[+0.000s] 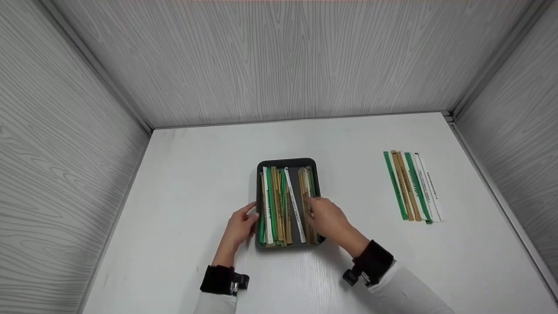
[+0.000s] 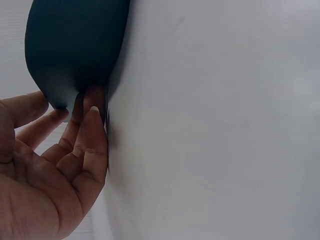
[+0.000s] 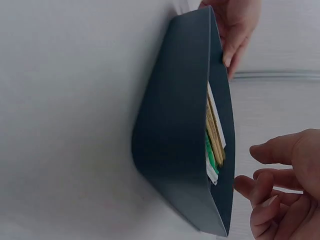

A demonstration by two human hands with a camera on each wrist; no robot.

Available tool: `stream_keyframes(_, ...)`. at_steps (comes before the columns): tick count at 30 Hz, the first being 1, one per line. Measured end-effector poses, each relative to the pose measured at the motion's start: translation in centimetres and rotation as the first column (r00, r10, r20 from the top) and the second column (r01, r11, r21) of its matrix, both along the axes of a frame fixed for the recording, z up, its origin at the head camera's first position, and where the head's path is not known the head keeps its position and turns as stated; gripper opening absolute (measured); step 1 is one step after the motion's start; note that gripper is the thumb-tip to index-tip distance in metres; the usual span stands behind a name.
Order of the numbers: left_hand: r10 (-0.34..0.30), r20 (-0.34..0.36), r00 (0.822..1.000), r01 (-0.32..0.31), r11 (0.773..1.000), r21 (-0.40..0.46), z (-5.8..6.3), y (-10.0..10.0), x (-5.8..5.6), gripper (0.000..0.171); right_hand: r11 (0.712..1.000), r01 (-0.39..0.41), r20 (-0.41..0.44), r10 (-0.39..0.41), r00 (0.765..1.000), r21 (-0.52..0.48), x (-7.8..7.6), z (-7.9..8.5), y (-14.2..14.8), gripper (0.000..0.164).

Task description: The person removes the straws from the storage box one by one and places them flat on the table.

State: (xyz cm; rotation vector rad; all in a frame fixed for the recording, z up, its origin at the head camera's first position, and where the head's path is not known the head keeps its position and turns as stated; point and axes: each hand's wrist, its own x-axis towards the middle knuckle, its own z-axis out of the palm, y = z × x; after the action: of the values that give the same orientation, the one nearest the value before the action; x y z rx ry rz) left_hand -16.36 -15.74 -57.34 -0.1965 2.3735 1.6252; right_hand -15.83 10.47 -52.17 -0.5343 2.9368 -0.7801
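Observation:
A dark, deep rectangular tray (image 1: 287, 162) stands on the white table, full of long narrow printed paper packets (image 1: 279, 205) in green, brown and white. One white packet (image 1: 294, 205) lies slanted beside a bare strip of the tray's floor. My left hand (image 1: 240, 226) holds the tray's left side, its thumb at the rim and its fingers low against the wall (image 2: 75, 45). Over the tray's right side is my right hand (image 1: 327, 218), near the brown packets there. In the right wrist view its thumb and fingers (image 3: 275, 150) are apart, holding nothing, just above the rim.
On the right of the table (image 1: 174, 183) several more green, brown and white packets (image 1: 412, 187) lie side by side in a row. Grey wood-grain panels (image 1: 279, 61) close in the table at the back and both sides.

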Motion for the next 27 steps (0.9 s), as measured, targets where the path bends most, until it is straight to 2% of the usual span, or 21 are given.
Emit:
stream_keyframes(4,0.002,-0.007,1.0,-0.002,0.999,-0.043,0.1,0.2,0.2,0.044,0.998,-0.055,-0.003,0.055,0.998,0.043,0.2,-1.0,-1.4,0.034)
stream_keyframes(7,0.012,-0.008,1.0,-0.013,0.998,-0.054,0.1,0.2,0.3,0.044,0.994,-0.068,-0.008,0.069,0.998,0.084,0.2,-1.6,-2.2,0.033)
stream_keyframes(13,0.014,-0.029,0.999,-0.016,0.997,-0.076,0.3,0.2,0.5,0.044,0.986,-0.029,-0.01,0.031,0.999,0.162,0.1,-2.9,-3.0,0.023)
stream_keyframes(18,0.002,-0.022,1.0,-0.002,0.999,-0.039,0.4,0.0,0.6,0.045,0.984,-0.001,-0.035,0.007,0.999,0.177,0.0,-3.7,-3.2,0.025)
stream_keyframes(21,-0.007,-0.022,1.0,0.007,1.0,-0.014,0.3,-0.2,0.6,0.045,0.986,0.001,-0.044,0.007,0.999,0.169,-0.1,-3.9,-3.2,0.018)
stream_keyframes(27,-0.009,-0.05,0.999,0.009,1.0,-0.003,0.1,-0.2,0.6,0.045,0.987,0.024,0.012,-0.027,1.0,0.158,-0.3,-3.6,-3.4,0.006)
